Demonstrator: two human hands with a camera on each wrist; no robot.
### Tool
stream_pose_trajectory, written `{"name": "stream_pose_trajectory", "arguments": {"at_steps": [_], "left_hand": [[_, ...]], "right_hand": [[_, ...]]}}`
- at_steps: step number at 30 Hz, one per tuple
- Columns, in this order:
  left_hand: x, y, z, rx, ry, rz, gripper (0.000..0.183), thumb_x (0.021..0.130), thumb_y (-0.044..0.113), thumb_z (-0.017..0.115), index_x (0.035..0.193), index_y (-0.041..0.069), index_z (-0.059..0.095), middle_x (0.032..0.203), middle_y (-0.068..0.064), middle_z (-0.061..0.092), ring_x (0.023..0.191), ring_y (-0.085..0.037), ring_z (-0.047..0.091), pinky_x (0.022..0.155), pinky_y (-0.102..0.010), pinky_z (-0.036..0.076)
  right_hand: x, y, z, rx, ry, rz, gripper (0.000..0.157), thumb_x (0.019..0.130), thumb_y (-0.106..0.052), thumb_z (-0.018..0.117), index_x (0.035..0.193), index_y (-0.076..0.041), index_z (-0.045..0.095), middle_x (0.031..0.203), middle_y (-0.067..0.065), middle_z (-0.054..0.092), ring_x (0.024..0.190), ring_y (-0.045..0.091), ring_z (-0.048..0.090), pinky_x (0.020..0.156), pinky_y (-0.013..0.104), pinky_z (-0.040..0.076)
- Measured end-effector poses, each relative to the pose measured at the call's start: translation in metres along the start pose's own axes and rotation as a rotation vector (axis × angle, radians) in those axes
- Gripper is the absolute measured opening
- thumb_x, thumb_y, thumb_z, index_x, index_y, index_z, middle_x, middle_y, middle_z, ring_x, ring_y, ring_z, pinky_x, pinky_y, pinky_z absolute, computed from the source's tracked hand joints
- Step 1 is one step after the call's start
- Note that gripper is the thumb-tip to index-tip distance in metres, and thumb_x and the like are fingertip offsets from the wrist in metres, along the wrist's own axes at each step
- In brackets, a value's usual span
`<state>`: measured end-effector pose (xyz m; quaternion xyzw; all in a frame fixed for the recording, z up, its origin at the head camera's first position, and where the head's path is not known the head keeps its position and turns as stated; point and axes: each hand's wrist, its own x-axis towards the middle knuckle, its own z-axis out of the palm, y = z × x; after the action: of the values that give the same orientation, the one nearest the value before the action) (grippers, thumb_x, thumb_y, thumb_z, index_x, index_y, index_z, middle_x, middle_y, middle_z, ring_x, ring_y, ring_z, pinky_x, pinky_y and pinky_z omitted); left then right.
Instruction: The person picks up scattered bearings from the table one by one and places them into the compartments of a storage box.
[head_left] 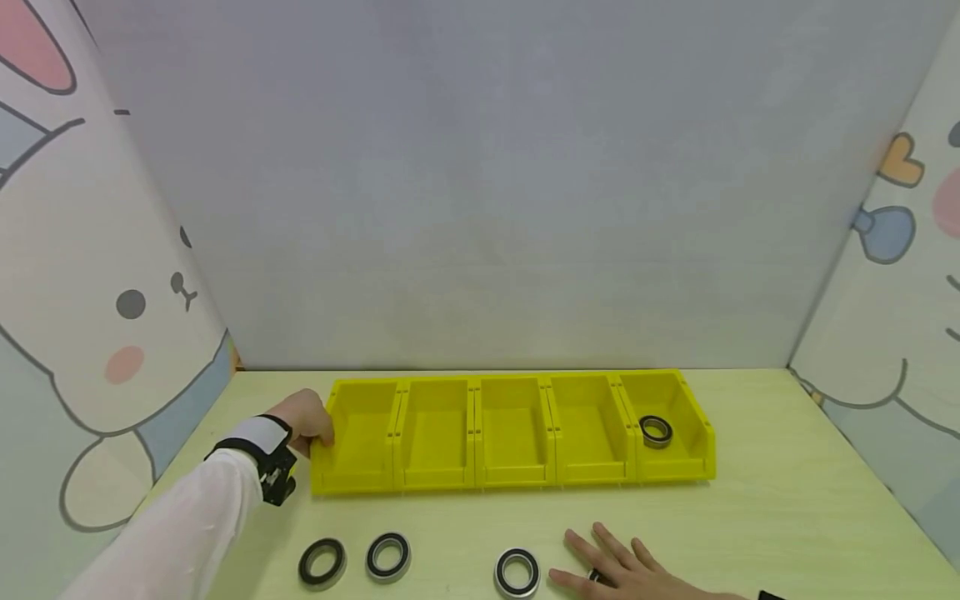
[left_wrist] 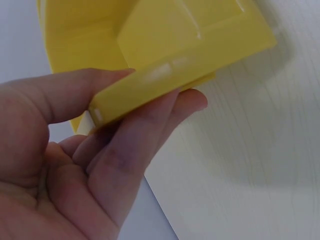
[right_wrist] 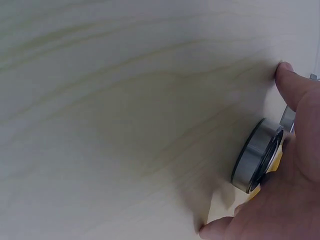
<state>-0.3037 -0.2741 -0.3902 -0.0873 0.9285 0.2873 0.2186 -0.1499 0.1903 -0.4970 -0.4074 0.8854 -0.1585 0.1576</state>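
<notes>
A row of yellow plastic bins (head_left: 513, 477) stands on the table. My left hand (head_left: 306, 419) grips the side wall of the leftmost bin; in the left wrist view its thumb lies inside the wall and the fingers outside and beneath. My right hand (head_left: 630, 575) is spread over a ball bearing (right_wrist: 252, 155) with a steel outer ring and a dark seal, which is mostly hidden in the head view. Its fingers are extended, with fingertips at the tabletop. Just left of this hand lies another bearing (head_left: 501, 575).
Two more bearings, one (head_left: 305, 567) beside the other (head_left: 372, 560), lie in front of the leftmost bins. The rightmost bin holds a bearing (head_left: 647, 433). A grey wall panel (head_left: 510, 208) rises behind the table, with cartoon-printed panels on both sides.
</notes>
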Motion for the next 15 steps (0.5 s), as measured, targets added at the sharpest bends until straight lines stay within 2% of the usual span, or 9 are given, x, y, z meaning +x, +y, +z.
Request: {"name": "stream_pose_trajectory", "arguments": {"at_steps": [2, 5, 8, 11, 15], "left_hand": [[0.002, 0.000, 0.000, 0.000, 0.001, 0.000, 0.023, 0.077, -0.006, 0.064, 0.096, -0.015, 0.055, 0.083, -0.015, 0.061, 0.068, -0.024, 0.068, 0.063, -0.036, 0.059], [0.003, -0.001, 0.000, 0.007, 0.001, 0.011, 0.022, 0.077, -0.006, 0.064, 0.095, -0.015, 0.055, 0.082, -0.016, 0.061, 0.067, -0.023, 0.068, 0.062, -0.036, 0.059], [0.003, -0.002, 0.001, 0.002, 0.005, 0.014, 0.023, 0.076, -0.006, 0.064, 0.096, -0.015, 0.055, 0.083, -0.016, 0.062, 0.067, -0.024, 0.068, 0.062, -0.036, 0.059], [0.003, -0.002, 0.002, -0.009, 0.005, 0.013, 0.025, 0.076, -0.007, 0.064, 0.097, -0.016, 0.055, 0.084, -0.016, 0.062, 0.069, -0.025, 0.068, 0.062, -0.037, 0.059], [0.002, -0.003, 0.003, -0.010, 0.002, 0.015, 0.026, 0.076, -0.007, 0.064, 0.098, -0.016, 0.054, 0.085, -0.017, 0.062, 0.069, -0.026, 0.068, 0.062, -0.038, 0.059]], "right_hand": [[-0.001, 0.000, 0.000, -0.049, -0.001, -0.068, 0.064, 0.092, -0.061, 0.039, 0.149, -0.037, 0.022, 0.158, 0.005, 0.014, 0.137, 0.045, 0.023, 0.091, 0.072, 0.034], [0.002, -0.002, -0.004, -0.191, 0.029, -0.192, 0.061, 0.097, -0.052, 0.037, 0.146, -0.016, 0.036, 0.149, 0.015, 0.034, 0.132, 0.039, 0.038, 0.095, 0.056, 0.045], [0.007, -0.008, -0.013, -0.266, 0.046, -0.221, 0.057, 0.099, -0.046, 0.038, 0.132, -0.002, 0.053, 0.133, 0.019, 0.053, 0.122, 0.029, 0.052, 0.095, 0.038, 0.050], [0.011, -0.016, -0.022, -0.224, 0.063, -0.174, 0.045, 0.097, -0.038, 0.048, 0.118, -0.002, 0.064, 0.119, 0.013, 0.064, 0.110, 0.021, 0.061, 0.089, 0.030, 0.053], [0.015, -0.021, -0.028, -0.212, 0.127, -0.241, 0.022, 0.091, -0.023, 0.060, 0.099, -0.005, 0.070, 0.097, 0.004, 0.070, 0.090, 0.009, 0.065, 0.075, 0.020, 0.054]]}}
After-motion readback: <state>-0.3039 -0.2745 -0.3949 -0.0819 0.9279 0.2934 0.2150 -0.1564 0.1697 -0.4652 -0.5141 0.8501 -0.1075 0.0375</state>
